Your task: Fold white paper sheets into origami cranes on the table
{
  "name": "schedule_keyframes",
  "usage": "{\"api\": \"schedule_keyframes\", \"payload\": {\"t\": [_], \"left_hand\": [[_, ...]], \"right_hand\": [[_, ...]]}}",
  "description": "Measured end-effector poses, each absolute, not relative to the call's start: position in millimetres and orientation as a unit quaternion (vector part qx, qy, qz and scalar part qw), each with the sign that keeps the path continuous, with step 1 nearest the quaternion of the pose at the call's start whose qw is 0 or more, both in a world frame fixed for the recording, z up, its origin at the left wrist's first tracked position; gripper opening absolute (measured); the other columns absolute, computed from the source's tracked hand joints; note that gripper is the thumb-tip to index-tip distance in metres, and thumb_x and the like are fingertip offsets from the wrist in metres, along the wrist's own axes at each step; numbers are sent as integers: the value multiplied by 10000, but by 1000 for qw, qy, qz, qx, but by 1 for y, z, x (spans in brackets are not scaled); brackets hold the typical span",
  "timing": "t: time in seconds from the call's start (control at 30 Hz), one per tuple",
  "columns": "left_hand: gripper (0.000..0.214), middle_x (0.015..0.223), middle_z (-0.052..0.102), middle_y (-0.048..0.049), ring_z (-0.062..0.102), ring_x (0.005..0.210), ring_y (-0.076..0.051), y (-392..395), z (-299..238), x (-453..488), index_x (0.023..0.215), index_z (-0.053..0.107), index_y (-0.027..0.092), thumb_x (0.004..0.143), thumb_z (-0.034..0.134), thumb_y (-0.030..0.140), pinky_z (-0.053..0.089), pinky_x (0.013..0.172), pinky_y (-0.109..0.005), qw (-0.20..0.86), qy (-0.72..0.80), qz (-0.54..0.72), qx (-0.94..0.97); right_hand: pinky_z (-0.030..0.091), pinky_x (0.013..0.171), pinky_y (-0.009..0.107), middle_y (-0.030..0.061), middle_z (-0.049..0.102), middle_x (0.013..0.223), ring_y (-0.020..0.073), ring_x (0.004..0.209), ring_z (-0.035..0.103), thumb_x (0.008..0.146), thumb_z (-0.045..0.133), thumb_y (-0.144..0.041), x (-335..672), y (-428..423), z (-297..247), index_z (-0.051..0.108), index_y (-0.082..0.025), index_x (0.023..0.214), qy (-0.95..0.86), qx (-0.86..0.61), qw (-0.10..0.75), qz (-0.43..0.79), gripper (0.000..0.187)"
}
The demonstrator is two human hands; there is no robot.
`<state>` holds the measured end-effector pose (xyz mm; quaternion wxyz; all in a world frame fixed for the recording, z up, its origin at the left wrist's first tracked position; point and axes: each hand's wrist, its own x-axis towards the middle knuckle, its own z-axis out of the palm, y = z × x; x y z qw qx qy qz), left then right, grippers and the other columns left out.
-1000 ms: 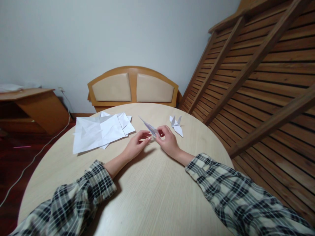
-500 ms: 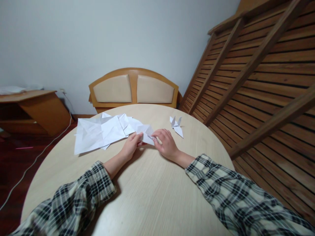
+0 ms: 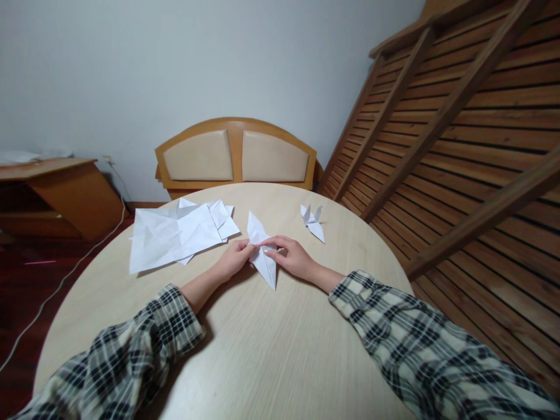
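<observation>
Head view: a long, pointed folded paper [image 3: 264, 261] lies on the table [image 3: 271, 344], pinched at its middle by the fingertips of the left hand [image 3: 234, 261] and the right hand [image 3: 292, 258] from either side. A pile of sheets [image 3: 175, 234] lies just left, and a paper crane [image 3: 314, 222] near the right rim. Bare table spreads toward the person.
</observation>
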<state>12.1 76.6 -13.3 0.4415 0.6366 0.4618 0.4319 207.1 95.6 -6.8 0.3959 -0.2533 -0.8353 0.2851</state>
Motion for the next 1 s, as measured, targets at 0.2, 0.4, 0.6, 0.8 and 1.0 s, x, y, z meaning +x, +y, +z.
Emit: {"api": "schedule_keyframes", "payload": {"t": [0.2,0.4,0.6,0.8,1.0], "left_hand": [[373,639,546,4,514,639,-173,85,-11,-1,688,584,178,875,477,484,422,630,-301,299,483,417,709],[411,1107,593,-111,579,946,-220,87,-18,-4,1222,517,161,878,577,377,490,846,-382,113,510,488,699],[205,1060,627,-86,562,1028,-262,81,-17,0,1078,549,202,874,557,192,461,920,-442,27,436,339,833],[184,998,663,-83,612,935,-238,81,-18,1,1057,571,195,881,532,156,492,851,-404,92,438,291,846],[201,1028,677,-98,619,967,-242,82,-18,0,1072,580,181,879,526,168,484,879,-404,117,448,286,839]], "right_hand": [[509,830,330,65,724,1050,183,939,658,883,620,-226,207,104,-17,700,-190,1060,-777,-288,416,373,198],[497,798,331,72,728,1047,180,877,652,857,638,-195,207,112,-25,715,-188,1058,-762,-342,404,373,215],[455,862,368,72,736,986,201,897,626,864,652,-187,208,114,-25,745,-206,1033,-811,-391,343,267,194],[419,933,382,67,681,949,210,967,587,838,696,-168,209,116,-26,744,-201,1006,-845,-401,306,180,179],[418,963,389,86,629,1059,219,1056,554,850,683,-179,211,116,-31,744,-208,991,-845,-395,324,158,157]]}}
